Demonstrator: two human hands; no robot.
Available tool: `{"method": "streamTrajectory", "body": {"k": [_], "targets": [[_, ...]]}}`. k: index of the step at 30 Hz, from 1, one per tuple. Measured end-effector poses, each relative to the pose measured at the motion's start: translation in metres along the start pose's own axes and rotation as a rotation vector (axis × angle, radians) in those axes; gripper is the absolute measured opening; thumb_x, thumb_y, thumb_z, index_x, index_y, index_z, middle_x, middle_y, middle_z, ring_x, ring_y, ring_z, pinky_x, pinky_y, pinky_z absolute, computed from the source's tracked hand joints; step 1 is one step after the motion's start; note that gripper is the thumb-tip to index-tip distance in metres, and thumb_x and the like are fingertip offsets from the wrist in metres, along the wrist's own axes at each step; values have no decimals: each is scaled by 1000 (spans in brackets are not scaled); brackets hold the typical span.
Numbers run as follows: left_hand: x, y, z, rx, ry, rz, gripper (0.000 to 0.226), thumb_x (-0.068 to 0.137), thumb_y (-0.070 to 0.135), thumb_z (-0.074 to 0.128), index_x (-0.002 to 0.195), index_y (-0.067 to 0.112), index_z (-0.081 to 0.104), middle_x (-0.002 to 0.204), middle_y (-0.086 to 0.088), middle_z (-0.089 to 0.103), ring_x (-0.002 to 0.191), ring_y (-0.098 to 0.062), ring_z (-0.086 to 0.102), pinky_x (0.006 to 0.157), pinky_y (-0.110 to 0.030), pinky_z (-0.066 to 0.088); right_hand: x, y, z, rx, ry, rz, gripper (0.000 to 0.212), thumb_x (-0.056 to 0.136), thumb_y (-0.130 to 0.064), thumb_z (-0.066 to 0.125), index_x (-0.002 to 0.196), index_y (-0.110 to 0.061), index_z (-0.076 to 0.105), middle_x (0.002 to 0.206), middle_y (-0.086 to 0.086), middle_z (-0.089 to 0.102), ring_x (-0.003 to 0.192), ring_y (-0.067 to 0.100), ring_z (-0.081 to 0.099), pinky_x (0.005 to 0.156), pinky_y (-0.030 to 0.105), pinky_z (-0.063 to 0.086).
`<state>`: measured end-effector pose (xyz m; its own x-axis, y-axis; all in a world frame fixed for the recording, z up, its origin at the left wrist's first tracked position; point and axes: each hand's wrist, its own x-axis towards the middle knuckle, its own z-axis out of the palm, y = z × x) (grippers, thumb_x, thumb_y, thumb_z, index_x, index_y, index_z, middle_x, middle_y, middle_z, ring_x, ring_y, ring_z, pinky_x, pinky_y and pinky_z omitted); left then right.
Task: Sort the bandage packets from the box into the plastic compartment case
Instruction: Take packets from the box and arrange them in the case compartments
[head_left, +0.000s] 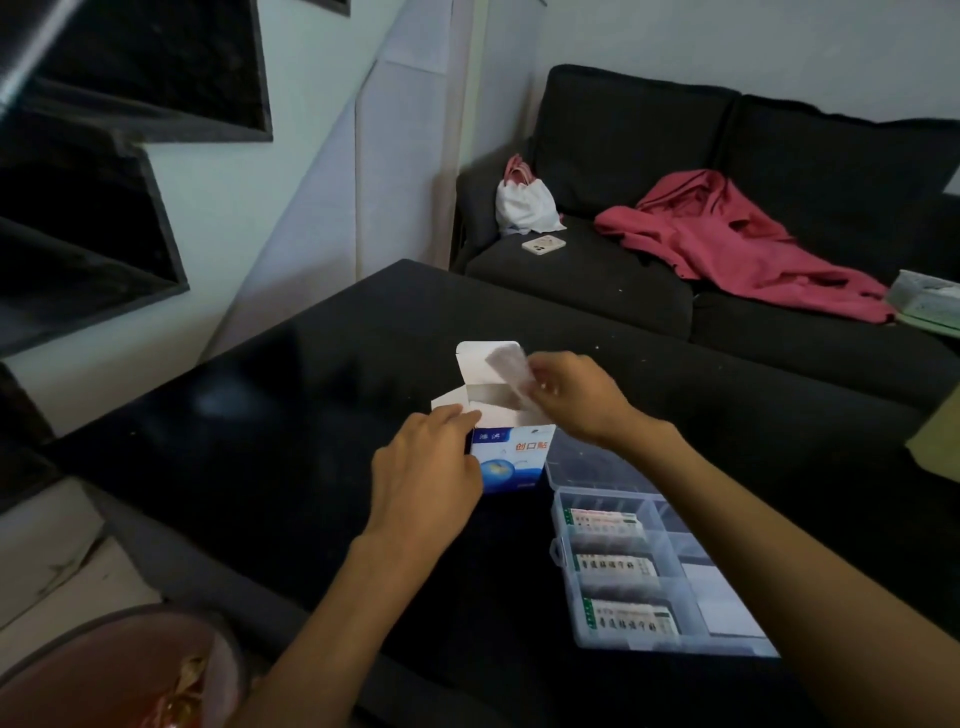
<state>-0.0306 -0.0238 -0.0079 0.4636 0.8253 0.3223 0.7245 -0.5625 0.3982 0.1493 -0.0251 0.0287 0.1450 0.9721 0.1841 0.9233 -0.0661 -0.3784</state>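
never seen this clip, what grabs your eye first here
At the centre of the black table, the left hand steadies an open white-and-blue cardboard box while the right hand pinches a pale bandage packet above it. A clear plastic compartment case lies to the right; behind, a pink garment sprawls over the dark sofa.

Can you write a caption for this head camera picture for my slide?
Left hand steadies the open bandage box while the right hand pinches a packet above it.

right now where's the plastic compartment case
In the head view, the plastic compartment case lies open on the black table, lower right, just right of the bandage box.
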Motion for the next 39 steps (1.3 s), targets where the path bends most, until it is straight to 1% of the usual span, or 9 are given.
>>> {"method": "streamTrajectory", "body": {"k": [3, 6, 11, 15, 19, 22, 25, 32, 39], "targets": [[-1, 3, -1, -19, 94, 26, 41, 95, 24, 44, 136, 27, 47, 140, 11, 45, 124, -7, 39, 89, -24, 43, -25, -6, -12, 317, 240, 85, 26, 92, -19, 54, 117, -13, 51, 113, 0, 62, 98, 11, 61, 70, 20, 52], [-5, 18, -2, -366, 202, -61, 29, 97, 38, 41, 111, 27, 63, 106, 14, 61, 93, -3, 53, 65, -8, 39, -75, -9, -20, 410, 325, 51, 19, 90, -20, 55, 108, -20, 53, 97, -15, 62, 89, -2, 62, 67, 13, 52], [-15, 51, -3, -1023, -576, -354, 45, 92, 56, 41, 96, 21, 69, 84, 4, 73, 71, -6, 62, 54, -19, 38, -147, 12, -9, -266, 305, -163, 15, 80, -27, 58, 92, -23, 66, 88, -6, 68, 82, 13, 64, 75, 26, 45], [-21, 51, 9, -964, -660, -337, 13, 89, 30, 62, 99, 28, 70, 93, 7, 70, 80, -2, 62, 54, -13, 45, -162, 20, -9, -321, 170, -159, 20, 76, -31, 64, 95, -28, 70, 90, -8, 69, 85, 11, 64, 76, 24, 43], [-25, 48, 24, -867, -700, -189, 28, 89, 17, 63, 116, 19, 64, 94, 3, 71, 76, 2, 65, 57, -7, 47, -170, 32, -13, 155, -126, 169, 32, 81, -49, 57, 112, -42, 58, 107, -28, 53, 100, -7, 52, 85, 19, 47], [-29, 47, 35, -765, -692, -81, 35, 85, 19, 68, 119, 19, 63, 95, 5, 73, 89, -2, 68, 86, -26, 54, -173, 45, -13, 303, -176, 238, 23, 88, -27, 60, 110, -35, 59, 101, -20, 59, 91, -6, 60, 74, 15, 52], [-32, 50, 40, -609, -672, 13, 28, 81, 31, 72, 108, 27, 67, 93, 11, 73, 88, 1, 67, 90, -36, 53, -174, 56, -18, 395, -229, 274, 21, 83, -13, 67, 100, -26, 67, 93, -10, 67, 86, -5, 64, 71, 13, 52], [-43, 62, 30, -104, -478, 309, 28, 81, 47, 67, 107, 38, 65, 77, 20, 55, 64, 8, 47, 55, -9, 29, -176, 58, -15, 229, -308, 217, 19, 85, -14, 66, 99, -24, 71, 103, -9, 68, 91, -2, 63, 80, 15, 52], [-44, 59, 28, -43, -441, 419, 24, 85, 49, 61, 104, 36, 68, 110, 18, 58, 96, 1, 50, 74, -22, 44, -175, 52, -11, 19, -273, 143, 17, 84, -26, 67, 97, -35, 72, 98, -17, 70, 89, -2, 62, 83, 24, 53]]}}
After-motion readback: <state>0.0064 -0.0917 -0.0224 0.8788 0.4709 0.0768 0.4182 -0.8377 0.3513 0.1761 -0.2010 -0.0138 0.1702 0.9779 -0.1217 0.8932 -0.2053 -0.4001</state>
